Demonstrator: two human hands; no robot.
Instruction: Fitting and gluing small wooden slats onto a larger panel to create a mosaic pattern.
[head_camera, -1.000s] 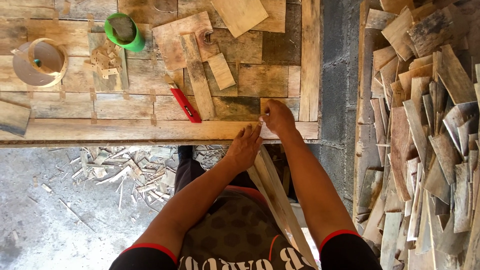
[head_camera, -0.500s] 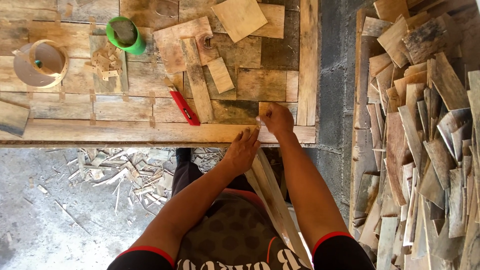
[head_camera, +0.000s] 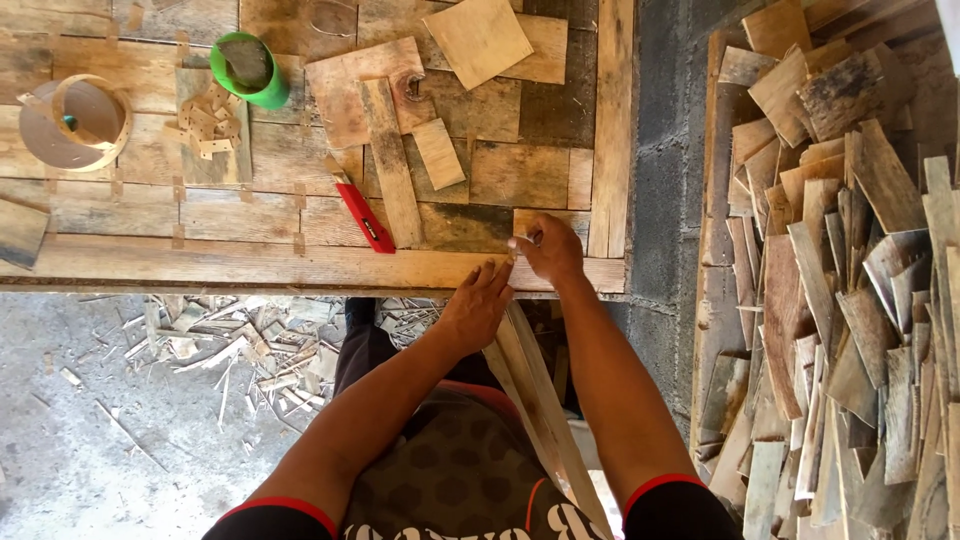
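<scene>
A long thin wooden strip (head_camera: 545, 410) leans from my lap up to the front edge of the workbench (head_camera: 250, 268). My left hand (head_camera: 475, 308) holds the strip near its upper end, fingers pointing at the bench edge. My right hand (head_camera: 550, 250) is closed just above it at the strip's top, pinching a small pale tool (head_camera: 519, 241) whose kind I cannot tell. The two hands almost touch.
On the bench lie a red utility knife (head_camera: 365, 218), a green cup (head_camera: 248, 70), a round wooden ring (head_camera: 72, 120), small wood chips (head_camera: 205, 128) and loose boards (head_camera: 390, 160). A pile of wood slats (head_camera: 850, 300) fills the right side. Shavings (head_camera: 230, 340) litter the floor.
Both hands stay at the top of the strip. The right hand has shifted only slightly toward me along the bench edge.
</scene>
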